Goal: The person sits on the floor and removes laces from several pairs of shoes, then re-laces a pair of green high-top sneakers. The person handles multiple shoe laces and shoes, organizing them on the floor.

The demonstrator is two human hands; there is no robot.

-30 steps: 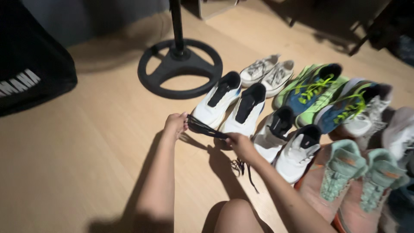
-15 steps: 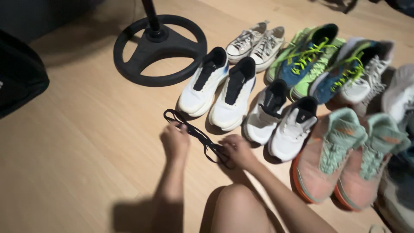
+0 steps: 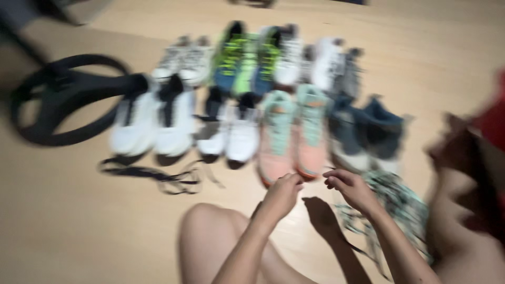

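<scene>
The view is motion-blurred. My left hand hovers with curled fingers just in front of the toes of a pink-and-mint pair of shoes. My right hand is beside it, at the edge of a loose pile of mint-green laces on the floor; whether it grips them is unclear. A bundle of black laces lies apart on the floor to the left, in front of two white shoes with black tongues. No hand touches it.
Rows of shoes stand on the wooden floor: small white sneakers, blue-and-green runners, white trainers, a dark blue pair. A black round stand base lies far left. My bare knee is in front; something red at the right.
The view swung right. Both hands let go of the black laces, which now lie on the floor at left, and moved over to the pink-and-mint shoes and the mint laces.
</scene>
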